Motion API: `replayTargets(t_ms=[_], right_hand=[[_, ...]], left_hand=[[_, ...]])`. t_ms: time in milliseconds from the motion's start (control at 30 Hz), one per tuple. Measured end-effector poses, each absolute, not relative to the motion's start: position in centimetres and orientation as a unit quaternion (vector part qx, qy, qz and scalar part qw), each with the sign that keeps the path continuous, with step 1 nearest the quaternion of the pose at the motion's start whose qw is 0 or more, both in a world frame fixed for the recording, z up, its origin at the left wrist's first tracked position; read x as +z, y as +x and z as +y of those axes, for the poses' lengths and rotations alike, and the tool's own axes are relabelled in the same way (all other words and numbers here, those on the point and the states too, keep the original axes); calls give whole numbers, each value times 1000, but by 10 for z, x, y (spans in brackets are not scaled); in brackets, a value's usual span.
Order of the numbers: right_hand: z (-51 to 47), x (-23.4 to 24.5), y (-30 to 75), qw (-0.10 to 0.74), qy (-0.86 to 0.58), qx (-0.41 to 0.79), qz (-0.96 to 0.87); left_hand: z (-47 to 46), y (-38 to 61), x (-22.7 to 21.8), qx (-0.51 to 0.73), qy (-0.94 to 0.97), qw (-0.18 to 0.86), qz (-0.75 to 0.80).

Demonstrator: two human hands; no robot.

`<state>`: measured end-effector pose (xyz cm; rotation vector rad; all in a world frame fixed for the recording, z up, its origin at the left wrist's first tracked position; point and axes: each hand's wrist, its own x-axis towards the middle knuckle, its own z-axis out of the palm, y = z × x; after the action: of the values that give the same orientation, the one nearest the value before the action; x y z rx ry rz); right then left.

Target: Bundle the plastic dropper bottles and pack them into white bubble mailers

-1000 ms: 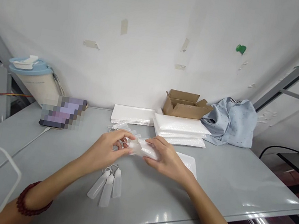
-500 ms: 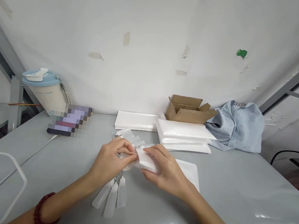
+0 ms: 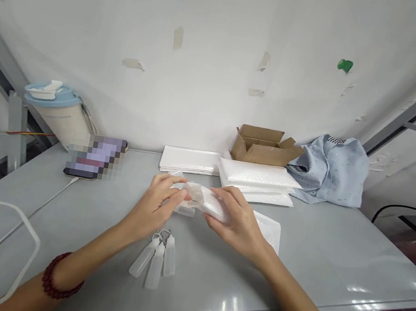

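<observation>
In the head view, my right hand [image 3: 239, 220] is wrapped round a white bubble mailer [image 3: 215, 203], fingers on top and thumb beneath. The mailer's mouth faces left and gapes a little. At that mouth, my left hand [image 3: 157, 203] pinches the edge between thumb and fingers. Below the hands, several translucent plastic squeeze bottles [image 3: 155, 267] with white caps lie fanned out on the table. More bottles lie behind my left hand, mostly hidden by it. Another flat white mailer [image 3: 269, 233] lies partly under my right forearm.
At the back are a stack of puffy white mailers [image 3: 258, 178], flat white mailers [image 3: 190, 162], an open cardboard box [image 3: 265, 152] and light blue cloth [image 3: 329, 171]. To the left stand a lidded cup [image 3: 60, 116] and a phone [image 3: 97, 157] with a white cable [image 3: 33, 221].
The mailer's mouth has come apart and now gapes between my hands. Both hands have risen slightly in view, and the view itself has tilted down a little.
</observation>
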<state>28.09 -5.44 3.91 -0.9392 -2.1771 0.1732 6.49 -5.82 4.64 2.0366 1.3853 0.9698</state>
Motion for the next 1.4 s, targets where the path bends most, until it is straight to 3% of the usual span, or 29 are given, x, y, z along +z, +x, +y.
replayTargets(t_ms=[167,367,600,700,867,1000,1233,1400], right_hand=[[-55,35,278,379,-347,42,-857],[-58,32,272,360,-324,46,-874],[-56,37,277,368,-335,63,-865],[-57,40,278,388,-332,73,-857],[-62,41,273,392,-286,78,-871],[-66,41,270,366,-270,81,-887],[-69,41,266,279,-293,21,-914],[-73,29,260,209,-366,-90,-903]], left_hand=[[-67,74,44,321,747,334,477],[-74,78,41,297,750,324,495],[-62,69,48,405,653,374,519],[-57,64,53,427,562,468,532],[-52,59,50,337,492,652,468],[-55,63,49,288,564,619,465],[-65,79,45,330,568,523,543],[-59,75,45,413,479,556,540]])
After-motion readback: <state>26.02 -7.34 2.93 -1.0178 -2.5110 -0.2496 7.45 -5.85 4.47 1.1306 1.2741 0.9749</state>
